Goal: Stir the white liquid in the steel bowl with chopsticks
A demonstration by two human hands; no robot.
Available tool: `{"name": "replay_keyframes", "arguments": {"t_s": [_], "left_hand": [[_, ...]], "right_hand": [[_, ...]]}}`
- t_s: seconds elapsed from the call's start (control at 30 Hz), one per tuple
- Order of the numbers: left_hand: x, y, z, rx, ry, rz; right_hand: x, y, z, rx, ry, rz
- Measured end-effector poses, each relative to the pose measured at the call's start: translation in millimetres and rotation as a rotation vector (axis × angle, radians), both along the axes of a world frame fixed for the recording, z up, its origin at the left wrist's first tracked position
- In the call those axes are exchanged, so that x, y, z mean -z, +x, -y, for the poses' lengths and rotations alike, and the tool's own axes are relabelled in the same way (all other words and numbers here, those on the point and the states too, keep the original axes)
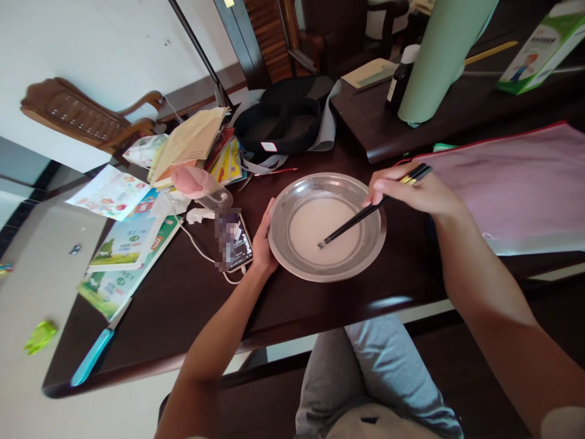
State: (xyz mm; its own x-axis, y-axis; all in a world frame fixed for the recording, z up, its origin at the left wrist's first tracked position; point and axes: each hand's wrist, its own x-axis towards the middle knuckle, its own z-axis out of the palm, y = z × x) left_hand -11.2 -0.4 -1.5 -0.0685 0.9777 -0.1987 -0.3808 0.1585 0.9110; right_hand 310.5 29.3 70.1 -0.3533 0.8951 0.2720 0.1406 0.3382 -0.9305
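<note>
Bench (183, 305): dark wood, cluttered along the far side, bare near the front edge.
Pink mesh pouch (516, 183): lies flat on the right, just beyond the right forearm.
Pale green roll (439, 55): stands tilted on a raised dark board at the back, with a dark bottle (401, 79) just beside it.
Black bag (283, 119): sits behind the dish, well apart from it.
Booklets (123, 256): a loose stack fanned across the left end, with more papers piled behind them.
Metal dish (329, 273): round and shallow, centre of the bench, directly in front of the person. A thin pool of pale liquid (315, 222) covers its bottom.
Right hand (411, 189): clenched around a pair of dark chopsticks (361, 216), above the dish's far right rim. The chopsticks slope down to the left and their tips are in the liquid, near the middle of the dish.
Left hand (262, 241): pressed against the dish's left rim, thumb lying along the edge. The fingers are hidden, so I cannot tell whether it actually grips the rim or just rests on it.
Phone (238, 244): flat on the bench, touching the back of the left hand, with a white cable running off it.
Teal-handled tool (94, 356): lies at the front left edge, well apart from both hands.
</note>
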Motion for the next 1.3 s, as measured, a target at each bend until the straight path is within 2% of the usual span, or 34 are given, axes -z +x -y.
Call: {"name": "replay_keyframes", "arguments": {"t_s": [0.07,0.2,0.27,0.47,0.67,0.73,0.87,0.93,1.03,1.1,1.3], "left_hand": [[-0.5,0,0,0.012,0.012,-0.001],[-0.5,1,0,-0.007,-0.007,0.01],[-0.4,1,0,-0.027,-0.021,0.012],[-2.4,2,1,-0.006,0.002,-0.009],[-1.6,1,1,0.0,-0.005,-0.019],[-1.8,1,1,-0.012,-0.01,-0.018],[-4.2,3,2,-0.007,-0.007,-0.01],[-4.9,3,2,0.007,-0.006,-0.014],[-3.9,2,1,0.012,-0.002,-0.023],[-2.9,1,1,0.009,0.002,-0.028],[-4.4,3,2,0.007,0.002,-0.024]], "right_hand": [[1.1,-4,0,-0.019,0.006,0.043],[-1.1,3,-1,0.182,0.041,0.001],[-2.9,7,-1,0.21,0.04,-0.056],[-1.2,-3,1,-0.002,-0.009,0.043],[-4.2,6,-1,0.217,0.061,-0.005],[-5.9,8,0,0.168,0.036,-0.023],[-5.7,-3,2,-0.02,-0.026,0.047],[-5.5,-5,2,0.007,-0.016,0.062],[-7.2,3,1,0.164,0.017,0.034],[-8.3,9,1,0.203,0.023,-0.017],[-2.3,0,2,-0.017,-0.021,0.03]]}}
